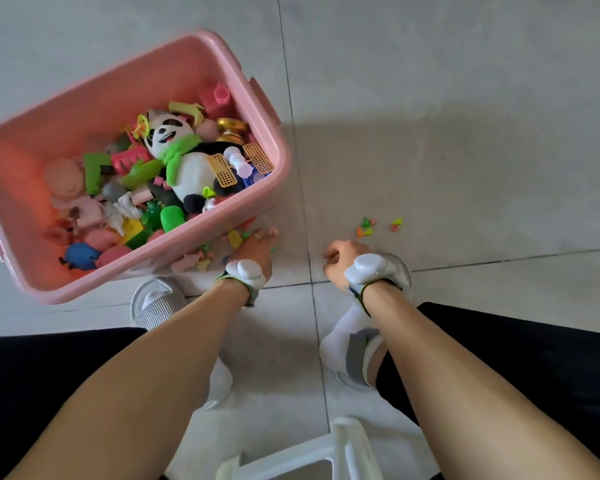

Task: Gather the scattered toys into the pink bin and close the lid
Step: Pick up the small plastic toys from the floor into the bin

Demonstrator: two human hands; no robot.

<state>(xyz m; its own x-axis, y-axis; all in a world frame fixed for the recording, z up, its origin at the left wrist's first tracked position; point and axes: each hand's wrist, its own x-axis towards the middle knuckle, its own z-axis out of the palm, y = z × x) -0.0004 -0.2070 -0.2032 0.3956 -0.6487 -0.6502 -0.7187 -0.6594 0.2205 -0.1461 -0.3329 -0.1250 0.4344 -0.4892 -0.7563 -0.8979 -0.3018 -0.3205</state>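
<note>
Left hand (253,249) hides small toys (201,259), right hand (340,259) curled — perhaps holding.

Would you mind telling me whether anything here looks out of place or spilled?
Yes. Small toys lie loose on the tiled floor: a cluster of tiny green and orange pieces to the right, and more bits against the pink bin by the left hand. The bin has no lid on.

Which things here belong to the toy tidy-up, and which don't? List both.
Belongs to the job:
pink bin
panda plush already in the bin
small toys by the left hand
small cone pieces on the floor
right hand, curled

Just lying about:
white stool
slippers
</note>
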